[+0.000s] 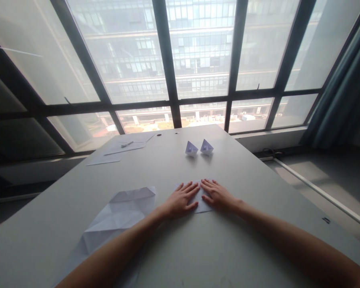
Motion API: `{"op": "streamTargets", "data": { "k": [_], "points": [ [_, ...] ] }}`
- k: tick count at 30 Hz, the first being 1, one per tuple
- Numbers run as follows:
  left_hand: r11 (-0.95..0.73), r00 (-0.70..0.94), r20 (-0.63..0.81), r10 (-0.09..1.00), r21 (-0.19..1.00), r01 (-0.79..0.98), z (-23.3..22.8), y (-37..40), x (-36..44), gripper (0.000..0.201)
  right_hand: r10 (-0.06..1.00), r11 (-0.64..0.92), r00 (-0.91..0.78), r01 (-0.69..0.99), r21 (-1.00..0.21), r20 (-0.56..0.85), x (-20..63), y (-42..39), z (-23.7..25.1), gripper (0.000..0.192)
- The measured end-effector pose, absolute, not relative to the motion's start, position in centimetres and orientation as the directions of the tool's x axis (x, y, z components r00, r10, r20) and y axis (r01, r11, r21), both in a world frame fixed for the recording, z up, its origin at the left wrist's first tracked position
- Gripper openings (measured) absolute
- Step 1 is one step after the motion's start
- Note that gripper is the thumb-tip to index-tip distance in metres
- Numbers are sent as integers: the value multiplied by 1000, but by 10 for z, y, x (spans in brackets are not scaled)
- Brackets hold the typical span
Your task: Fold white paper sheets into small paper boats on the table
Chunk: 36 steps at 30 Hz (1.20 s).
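A small piece of white paper (201,205) lies flat on the table, mostly covered by my hands. My left hand (181,200) rests palm down on its left side, fingers stretched out. On the right side of the paper lies my right hand (217,195), also flat with its fingers extended. The two hands' fingertips almost meet near the far edge of the paper. Left of my left hand is a large creased white sheet (120,212), partly hidden under my left forearm. Beyond my hands stand two folded paper boats, a left boat (191,149) and a right boat (207,147).
The white table (156,172) reaches toward tall windows (198,48). At its far left are several flat paper sheets (108,157) with a pen-like item (127,144) on top. A small dark mark (326,220) is near the right edge. A blue curtain (342,80) hangs at right.
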<state>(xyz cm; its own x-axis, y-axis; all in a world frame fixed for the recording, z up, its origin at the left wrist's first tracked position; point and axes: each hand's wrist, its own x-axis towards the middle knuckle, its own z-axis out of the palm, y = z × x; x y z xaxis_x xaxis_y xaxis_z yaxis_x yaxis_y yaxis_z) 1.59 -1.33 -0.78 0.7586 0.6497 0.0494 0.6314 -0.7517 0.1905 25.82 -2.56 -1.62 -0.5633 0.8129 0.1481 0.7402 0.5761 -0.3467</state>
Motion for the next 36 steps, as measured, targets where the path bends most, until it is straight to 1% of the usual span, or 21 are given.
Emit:
{"op": "streamTargets", "data": {
  "k": [6, 16, 23, 32, 34, 36],
  "points": [
    [-744, 753, 36, 658, 185, 642, -7, -14, 16, 67, 900, 434, -423, 840, -325, 107, 256, -23, -24, 67],
    [-745, 754, 43, 655, 206, 635, -6, -17, 16, 66, 949, 313, -288, 895, -319, 126, 255, -24, -28, 67],
    [-744, 755, 36, 654, 210, 634, -6, -17, 16, 66, 956, 290, -257, 898, -332, 142, 255, -26, -28, 67],
    [-741, 753, 29, 657, 211, 638, -5, -18, 17, 66, 954, 296, -259, 896, -332, 153, 255, -25, -29, 65],
    [-740, 752, 29, 658, 209, 640, -5, -17, 17, 66, 952, 297, -252, 903, -312, 177, 255, -26, -28, 65],
    [-739, 750, 30, 660, 207, 641, -6, -17, 17, 66, 937, 321, -261, 905, -280, 233, 254, -28, -24, 65]
  ]
}}
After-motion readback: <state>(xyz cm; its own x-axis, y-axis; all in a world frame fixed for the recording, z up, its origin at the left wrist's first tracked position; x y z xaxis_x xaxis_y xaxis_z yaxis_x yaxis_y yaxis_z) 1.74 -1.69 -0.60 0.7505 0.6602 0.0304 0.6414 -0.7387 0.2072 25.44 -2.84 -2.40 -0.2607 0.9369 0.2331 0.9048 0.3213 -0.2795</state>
